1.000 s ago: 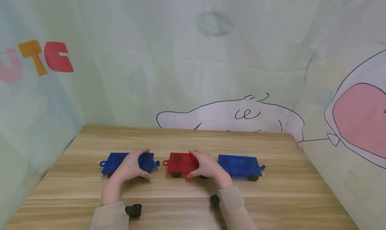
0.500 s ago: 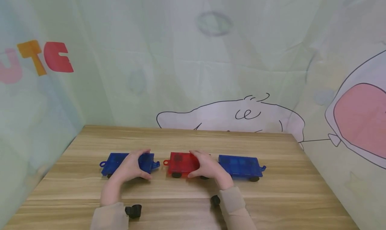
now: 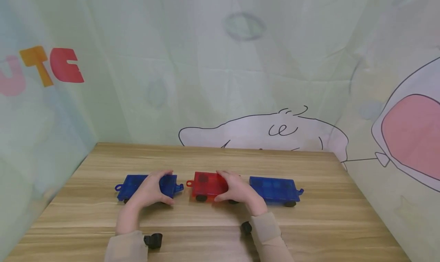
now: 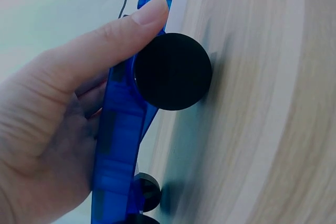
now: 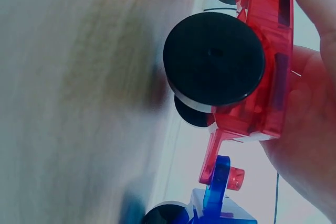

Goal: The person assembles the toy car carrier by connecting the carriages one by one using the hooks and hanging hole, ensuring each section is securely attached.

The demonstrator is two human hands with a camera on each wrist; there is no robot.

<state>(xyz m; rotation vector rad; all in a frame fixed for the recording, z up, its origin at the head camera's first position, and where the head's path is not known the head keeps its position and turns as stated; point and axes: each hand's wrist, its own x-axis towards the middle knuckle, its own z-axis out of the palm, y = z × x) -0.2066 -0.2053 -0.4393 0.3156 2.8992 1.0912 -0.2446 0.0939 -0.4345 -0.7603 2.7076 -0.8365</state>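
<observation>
My left hand [image 3: 148, 192] grips a translucent blue toy train car [image 3: 167, 184], fingers over its far side and thumb along the near side. My right hand [image 3: 238, 189] holds a red toy train car [image 3: 205, 181] the same way. The blue car's hook [image 3: 179, 187] faces the red car's ring [image 3: 189, 183] across a small gap. In the right wrist view, the red hook [image 5: 236, 179] passes through the ring [image 5: 218, 182] of a second blue car [image 3: 275, 189], which stands on the table to the right. Black wheels [image 4: 173, 72] show under the held cars.
The three cars form a row across a wood-grain table [image 3: 206, 235]. Pale fabric [image 3: 137, 82] with cartoon prints hangs behind the table and at both sides. Black wrist-worn devices [image 3: 153, 240] sit beside both sleeves [image 3: 125, 248].
The left blue car and my left hand have shifted slightly to the right. The red car's ring end has risen a little. Both hands keep their grip.
</observation>
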